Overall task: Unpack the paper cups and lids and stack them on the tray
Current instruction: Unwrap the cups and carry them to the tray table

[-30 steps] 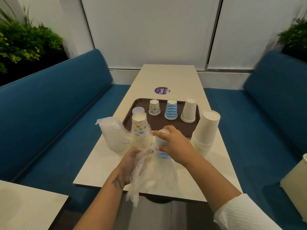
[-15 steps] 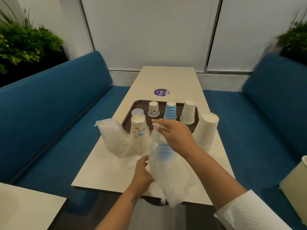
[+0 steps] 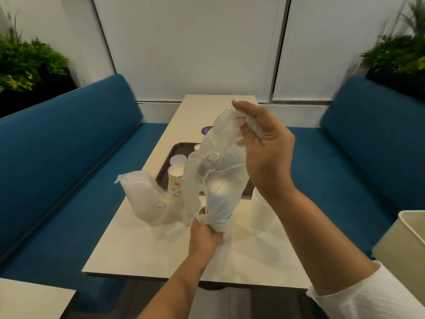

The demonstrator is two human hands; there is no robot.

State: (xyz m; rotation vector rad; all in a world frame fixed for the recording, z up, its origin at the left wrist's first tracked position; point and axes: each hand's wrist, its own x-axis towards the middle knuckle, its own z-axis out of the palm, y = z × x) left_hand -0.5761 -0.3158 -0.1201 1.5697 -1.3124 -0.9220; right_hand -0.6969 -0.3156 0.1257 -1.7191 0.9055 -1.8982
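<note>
In the head view, the right hand is raised above the desk and its fingers are pinching the top end of a clear plastic bag, which hangs stretched down from it. The left hand is lower, close over the desk, and its fingers are closed around the bottom of the bag together with the blue-patterned cups that are inside it; only a little of these cups shows through the plastic, so their number cannot be told. Behind the bag lies the brown tray in the middle of the desk; most of it is hidden, but a cup with a white bottom stands upside down near its left edge. Just in front of the tray's left corner stands a stack of cups with colourful prints, also upside down, and a second plastic bag with white content leans beside it on the left. On the right side of the desk, partly behind the right forearm, there is a stack of plain white cups. A purple round sticker is on the desk beyond the tray. Blue benches stand on both sides of the desk, and a white sleeve covers the right arm near the lower corner.
</note>
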